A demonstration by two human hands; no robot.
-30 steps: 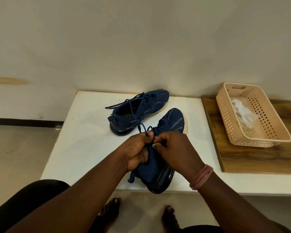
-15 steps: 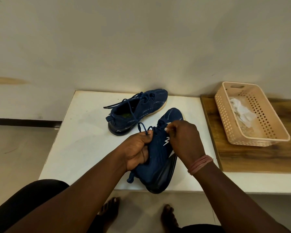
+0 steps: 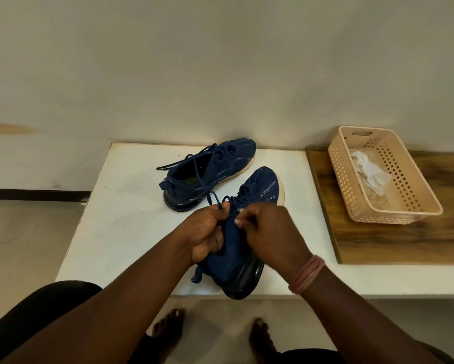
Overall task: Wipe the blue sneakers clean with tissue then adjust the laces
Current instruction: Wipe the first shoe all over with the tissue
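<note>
Since the wiping part looks done, with crumpled tissue (image 3: pixel 370 170) sitting in the peach basket (image 3: pixel 415 203) off to the right, this reads to me as the lace-adjusting stage. The near sneaker (image 3: pixel 247 248) lies on the white desk (image 3: pixel 121 219) with its heel hanging just over the front edge and the toe pointing away, which makes sense: the collar and top eyelets sit right under the person's hands where they're easiest to work.

Left hand (image 3: pixel 207 232) is curled around the inner side of the collar, thumb up top, and it seems to be pinching a lace loop (image 3: pixel 214 199) that sticks up just past the knuckles. My guess is it's mostly there to stop the shoe sliding while the other hand pulls. Right hand (image 3: pixel 270 229) is bunched up over the tongue area with the fingertips pinched together, apparently on a lace, though the strand itself is hidden and a bit blurred, so I can't swear to it. There's a pink band (image 3: pixel 308 273) on that wrist.

The far sneaker (image 3: pixel 210 174) is parked further back near the wall, well apart from the hands, laces loose and trailing left. Looks like it's just waiting out of the way.

Basket sits on a wooden board (image 3: pixel 378 243) beside the desk, handy but not in the work zone.

As for branding: I see pale streaky markings on both uppers and a small light mark near the far shoe's heel, but no logo or text I can actually read.
</note>
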